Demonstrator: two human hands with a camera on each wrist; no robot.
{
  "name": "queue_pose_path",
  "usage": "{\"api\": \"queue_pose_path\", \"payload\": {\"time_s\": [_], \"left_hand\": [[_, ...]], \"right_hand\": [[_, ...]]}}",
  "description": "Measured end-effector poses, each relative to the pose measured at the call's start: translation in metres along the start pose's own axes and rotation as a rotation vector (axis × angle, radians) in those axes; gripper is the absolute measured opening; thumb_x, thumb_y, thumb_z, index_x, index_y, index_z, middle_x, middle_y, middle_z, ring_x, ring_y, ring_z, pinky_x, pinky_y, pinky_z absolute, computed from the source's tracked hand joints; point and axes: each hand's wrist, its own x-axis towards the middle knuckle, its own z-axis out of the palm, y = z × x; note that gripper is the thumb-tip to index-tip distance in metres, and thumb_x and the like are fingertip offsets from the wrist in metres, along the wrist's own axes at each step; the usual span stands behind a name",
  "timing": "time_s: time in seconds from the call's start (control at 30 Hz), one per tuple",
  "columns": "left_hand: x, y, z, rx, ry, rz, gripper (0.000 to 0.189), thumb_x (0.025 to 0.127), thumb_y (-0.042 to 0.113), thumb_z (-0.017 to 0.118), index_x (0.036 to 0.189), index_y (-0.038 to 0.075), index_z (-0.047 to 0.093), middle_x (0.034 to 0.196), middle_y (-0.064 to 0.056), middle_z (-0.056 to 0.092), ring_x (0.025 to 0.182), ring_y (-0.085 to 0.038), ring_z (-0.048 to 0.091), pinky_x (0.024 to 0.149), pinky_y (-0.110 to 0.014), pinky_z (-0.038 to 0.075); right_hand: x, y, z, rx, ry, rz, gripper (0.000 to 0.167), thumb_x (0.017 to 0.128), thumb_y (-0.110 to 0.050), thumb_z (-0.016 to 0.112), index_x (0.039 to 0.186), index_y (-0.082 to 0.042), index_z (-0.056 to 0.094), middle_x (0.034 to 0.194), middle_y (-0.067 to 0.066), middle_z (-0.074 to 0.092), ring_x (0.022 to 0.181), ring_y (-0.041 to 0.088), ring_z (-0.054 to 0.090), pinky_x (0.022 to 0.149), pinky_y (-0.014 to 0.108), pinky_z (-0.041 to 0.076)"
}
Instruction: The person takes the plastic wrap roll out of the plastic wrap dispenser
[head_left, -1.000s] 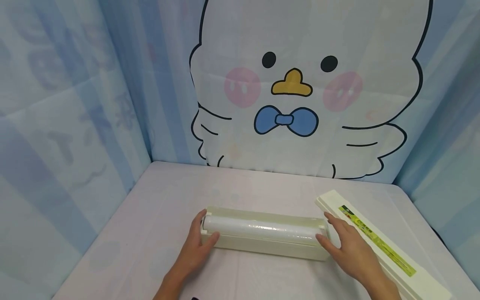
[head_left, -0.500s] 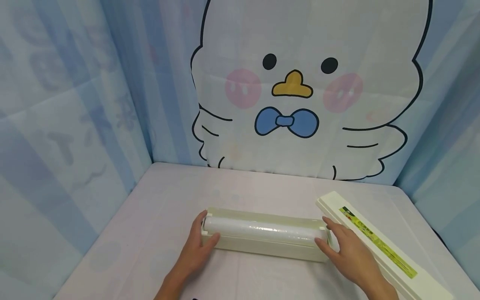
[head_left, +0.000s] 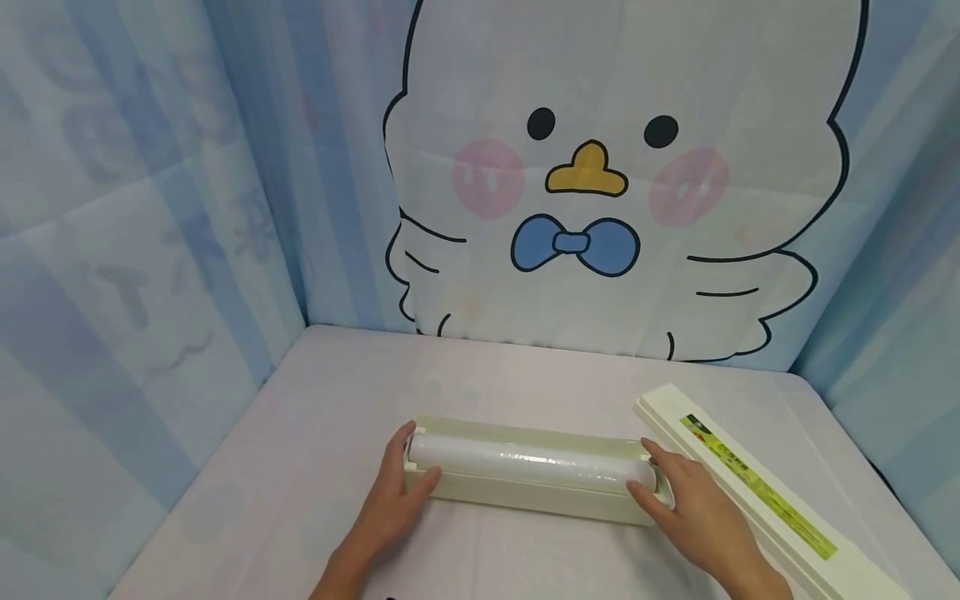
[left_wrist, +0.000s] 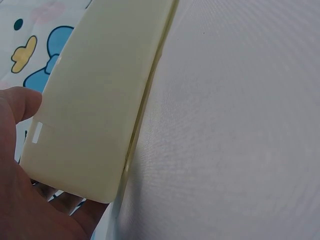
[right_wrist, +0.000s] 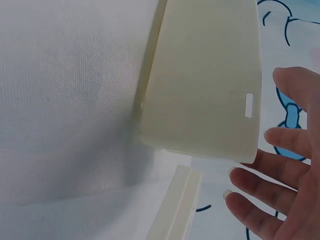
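Note:
A cream cling film box (head_left: 525,502) stands lidless on the table, a shiny roll of cling film (head_left: 525,460) lying inside it. At its left end is my left hand (head_left: 390,493), thumb over the front rim and fingers round the end; the left wrist view shows the thumb (left_wrist: 25,102) against the box's edge. My right hand (head_left: 697,504) is spread at the right end, thumb and index finger reaching over the roll's end. In the right wrist view its fingers (right_wrist: 262,187) are loosely extended beside the box (right_wrist: 205,75).
A long cream lid (head_left: 750,483) with a green and yellow label lies slanted on the table (head_left: 360,367), right of the box and close behind my right hand. Blue curtains (head_left: 135,208) and a cartoon-printed cloth (head_left: 577,308) enclose the left, right and back sides.
My right hand has shifted slightly left and nearer over the roll's right end. The left hand, the box and the lid hold practically the same place.

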Motion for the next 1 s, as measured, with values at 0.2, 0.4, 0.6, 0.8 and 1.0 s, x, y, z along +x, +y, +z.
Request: {"api": "queue_pose_path", "payload": {"time_s": [0.2, 0.4, 0.6, 0.8, 1.0], "left_hand": [[0.001, -0.002, 0.000, 0.003, 0.005, 0.009, 0.076, 0.100, 0.028, 0.063, 0.156, 0.001, 0.021, 0.160, -0.027, 0.023, 0.149, -0.044, 0.018, 0.118, -0.060, 0.012], [0.001, -0.003, -0.001, 0.013, 0.006, -0.002, 0.076, 0.100, 0.028, 0.063, 0.157, 0.001, 0.020, 0.161, -0.026, 0.023, 0.149, -0.043, 0.018, 0.118, -0.060, 0.013], [0.002, -0.004, -0.001, 0.012, -0.003, -0.022, 0.077, 0.100, 0.029, 0.063, 0.157, 0.003, 0.018, 0.162, -0.025, 0.022, 0.150, -0.042, 0.018, 0.119, -0.058, 0.012], [0.000, -0.002, -0.001, 0.007, -0.002, 0.002, 0.076, 0.100, 0.028, 0.064, 0.157, 0.002, 0.020, 0.160, -0.026, 0.024, 0.149, -0.043, 0.019, 0.118, -0.060, 0.013], [0.000, 0.000, -0.001, 0.002, -0.002, 0.013, 0.076, 0.100, 0.028, 0.064, 0.156, 0.002, 0.021, 0.160, -0.027, 0.024, 0.149, -0.044, 0.019, 0.118, -0.059, 0.013]], "right_hand": [[-0.001, -0.002, 0.001, -0.005, 0.031, -0.027, 0.073, 0.095, -0.056, 0.063, 0.145, -0.003, 0.051, 0.121, 0.016, 0.066, 0.119, 0.042, 0.055, 0.097, 0.064, 0.044], [0.001, -0.005, 0.002, -0.030, 0.005, -0.017, 0.075, 0.095, -0.055, 0.063, 0.145, -0.001, 0.050, 0.124, 0.020, 0.064, 0.120, 0.045, 0.054, 0.099, 0.065, 0.042], [0.001, -0.008, 0.004, -0.060, -0.001, -0.024, 0.075, 0.096, -0.054, 0.063, 0.144, 0.003, 0.049, 0.130, 0.028, 0.059, 0.120, 0.048, 0.053, 0.100, 0.065, 0.042], [-0.001, -0.015, 0.005, -0.060, 0.016, -0.019, 0.069, 0.099, -0.048, 0.061, 0.142, 0.004, 0.051, 0.128, 0.029, 0.060, 0.120, 0.050, 0.052, 0.100, 0.065, 0.041], [-0.001, -0.020, 0.009, -0.082, 0.066, -0.045, 0.057, 0.099, -0.043, 0.063, 0.134, 0.002, 0.061, 0.119, 0.027, 0.060, 0.112, 0.048, 0.052, 0.094, 0.063, 0.045]]}}
